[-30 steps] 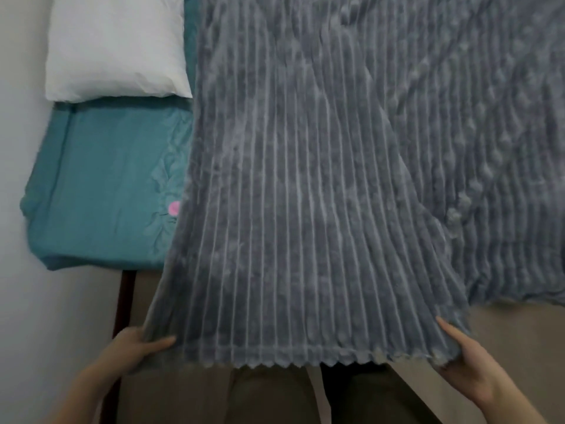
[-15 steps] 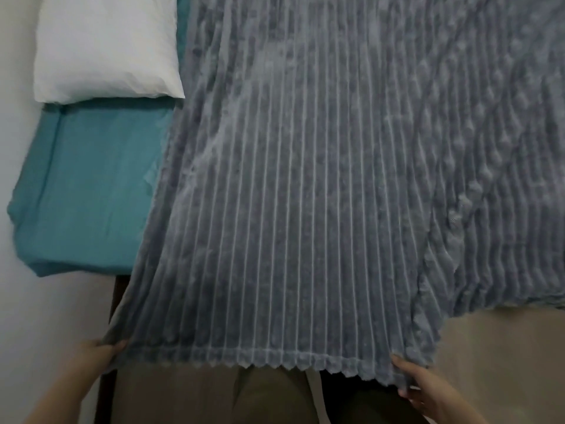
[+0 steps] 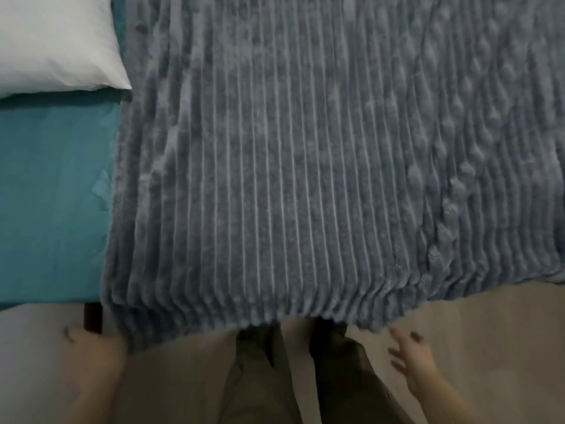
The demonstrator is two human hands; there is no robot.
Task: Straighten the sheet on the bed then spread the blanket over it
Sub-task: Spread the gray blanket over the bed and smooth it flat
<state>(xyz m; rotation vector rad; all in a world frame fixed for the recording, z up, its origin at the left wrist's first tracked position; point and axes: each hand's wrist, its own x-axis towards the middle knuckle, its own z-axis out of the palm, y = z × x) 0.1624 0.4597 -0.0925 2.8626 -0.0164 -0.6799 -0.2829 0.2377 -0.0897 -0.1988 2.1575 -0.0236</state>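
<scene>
The teal sheet (image 3: 55, 194) lies bare at the left. The left hand (image 3: 94, 353) meets the corner of the grey ribbed blanket (image 3: 275, 179), which covers the rest; its grip is too blurred to tell. The right hand (image 3: 412, 362) is spread and empty, so a one-sided pull could skew the blanket.

Grey ribbed blanket (image 3: 305, 163), teal sheet (image 3: 52, 194), white pillow (image 3: 52, 41)

Left hand (image 3: 91, 350) blurred, grip on blanket (image 3: 290, 179) edge unclear; pillow (image 3: 55, 41) cropped; sheet (image 3: 52, 194) mostly covered.
</scene>
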